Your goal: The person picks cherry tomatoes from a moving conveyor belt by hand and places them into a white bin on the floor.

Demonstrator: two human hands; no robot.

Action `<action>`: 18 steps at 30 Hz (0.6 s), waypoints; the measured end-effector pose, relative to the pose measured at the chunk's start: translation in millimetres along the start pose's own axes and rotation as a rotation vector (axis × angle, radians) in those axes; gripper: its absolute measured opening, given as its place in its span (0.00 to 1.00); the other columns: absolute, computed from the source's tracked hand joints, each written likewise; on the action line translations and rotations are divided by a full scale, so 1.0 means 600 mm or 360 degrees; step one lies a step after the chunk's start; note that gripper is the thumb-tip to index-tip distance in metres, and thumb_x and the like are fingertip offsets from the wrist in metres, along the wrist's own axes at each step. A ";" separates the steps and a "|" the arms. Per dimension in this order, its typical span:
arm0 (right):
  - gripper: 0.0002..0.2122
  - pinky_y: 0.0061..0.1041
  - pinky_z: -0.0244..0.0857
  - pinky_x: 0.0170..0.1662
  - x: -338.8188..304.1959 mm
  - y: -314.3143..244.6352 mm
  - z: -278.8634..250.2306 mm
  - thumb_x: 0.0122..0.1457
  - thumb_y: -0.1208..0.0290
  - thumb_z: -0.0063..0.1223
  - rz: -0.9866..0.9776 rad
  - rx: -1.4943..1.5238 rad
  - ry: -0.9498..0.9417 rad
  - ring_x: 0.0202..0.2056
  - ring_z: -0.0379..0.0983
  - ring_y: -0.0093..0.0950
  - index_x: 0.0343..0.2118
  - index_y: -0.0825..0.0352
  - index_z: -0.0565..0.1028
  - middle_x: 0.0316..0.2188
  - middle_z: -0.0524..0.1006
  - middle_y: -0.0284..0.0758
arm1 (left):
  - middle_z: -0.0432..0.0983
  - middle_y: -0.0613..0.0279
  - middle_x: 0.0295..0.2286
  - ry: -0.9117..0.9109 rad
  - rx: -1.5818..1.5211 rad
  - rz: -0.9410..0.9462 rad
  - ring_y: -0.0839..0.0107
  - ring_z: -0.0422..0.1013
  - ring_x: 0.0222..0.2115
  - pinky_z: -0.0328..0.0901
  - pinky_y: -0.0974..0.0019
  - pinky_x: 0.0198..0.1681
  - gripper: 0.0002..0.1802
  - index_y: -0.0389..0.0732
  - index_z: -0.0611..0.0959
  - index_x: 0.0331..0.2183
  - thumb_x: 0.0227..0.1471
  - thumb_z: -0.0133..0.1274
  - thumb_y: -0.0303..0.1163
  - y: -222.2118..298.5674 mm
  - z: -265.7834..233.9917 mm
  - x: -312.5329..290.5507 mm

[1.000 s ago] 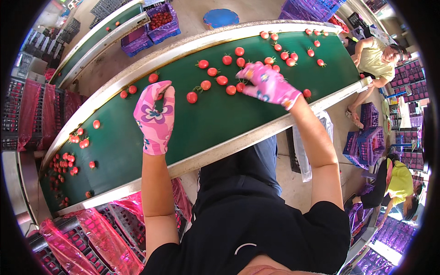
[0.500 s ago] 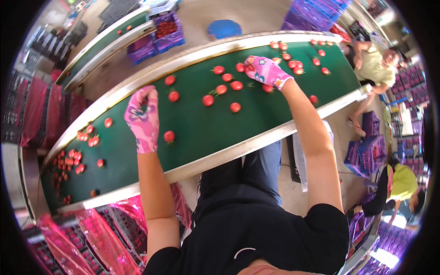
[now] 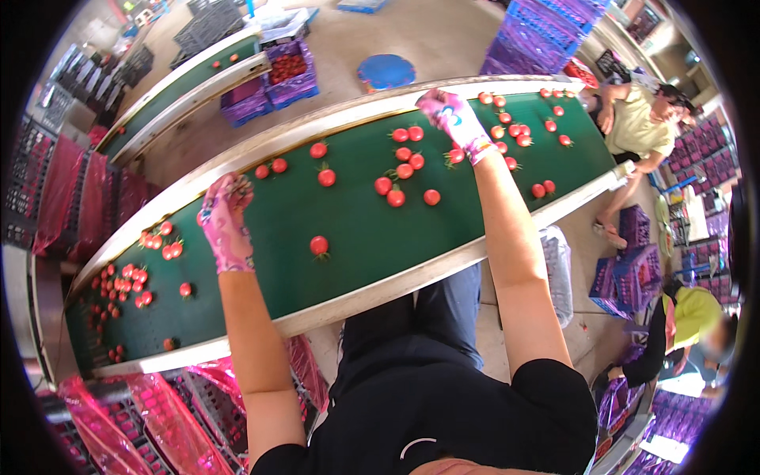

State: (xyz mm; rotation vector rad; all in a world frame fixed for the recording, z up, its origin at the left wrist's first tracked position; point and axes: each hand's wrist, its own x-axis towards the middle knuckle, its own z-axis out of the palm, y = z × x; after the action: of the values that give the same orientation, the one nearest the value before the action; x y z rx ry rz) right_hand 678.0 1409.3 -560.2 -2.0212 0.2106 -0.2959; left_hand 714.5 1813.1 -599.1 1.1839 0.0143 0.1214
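Observation:
Many red tomatoes lie scattered on a green conveyor belt (image 3: pixel 356 229), some with green stalks. My left hand (image 3: pixel 226 222), in a pink patterned glove, is over the belt's left part near the far rim. Its fingers are curled closed, and whatever they hold is hidden. A loose pair of tomatoes (image 3: pixel 271 168) lies just right of it. My right hand (image 3: pixel 453 123), gloved alike, reaches to the far rim with fingers drawn together; I cannot make out anything in them. Nearest to it are a tomato (image 3: pixel 456 156) by the wrist and a small group (image 3: pixel 407 134) on its left.
A pale rim (image 3: pixel 380 299) borders the belt on my side. Beyond the belt stand a purple crate of tomatoes (image 3: pixel 293 79) and a blue round stool (image 3: pixel 386 71). Crates under pink film (image 3: pixel 174 412) are at lower left. Two people (image 3: pixel 645 119) are at the right.
My left hand has shifted left, its fingers curled tighter. My right hand has moved off a tomato toward the far rim. Tomatoes mid-belt now lie farther right.

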 end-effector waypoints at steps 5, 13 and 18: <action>0.14 0.31 0.68 0.44 -0.067 0.053 -0.061 0.51 0.67 0.59 0.0024 -0.0956 -0.0196 0.39 0.77 0.36 0.39 0.66 0.77 0.34 0.80 0.41 | 0.78 0.57 0.34 -0.0123 -0.0024 -0.0032 0.69 0.75 0.33 0.70 0.67 0.39 0.14 0.32 0.79 0.42 0.57 0.52 0.31 0.015 -0.015 -0.002; 0.17 0.35 0.69 0.43 -0.085 -0.028 0.050 0.54 0.55 0.53 -0.0147 -0.1014 -0.0195 0.42 0.76 0.40 0.39 0.64 0.78 0.34 0.80 0.41 | 0.77 0.59 0.30 -0.0231 0.0039 -0.0059 0.73 0.73 0.30 0.68 0.70 0.37 0.12 0.33 0.81 0.39 0.57 0.52 0.30 0.019 -0.040 0.013; 0.14 0.37 0.71 0.41 -0.051 -0.019 0.085 0.49 0.58 0.54 0.0037 -0.1500 -0.0303 0.39 0.78 0.39 0.35 0.59 0.81 0.33 0.81 0.39 | 0.77 0.59 0.31 -0.0258 0.0165 -0.0021 0.73 0.73 0.31 0.68 0.70 0.38 0.12 0.32 0.81 0.40 0.56 0.52 0.30 0.024 -0.047 0.010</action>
State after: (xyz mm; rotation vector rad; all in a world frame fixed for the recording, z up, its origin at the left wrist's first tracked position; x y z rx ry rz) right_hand 664.5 1466.4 -575.5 -2.9541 0.2848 0.0396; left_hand 717.0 1845.3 -596.2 1.2940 -0.1152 0.0129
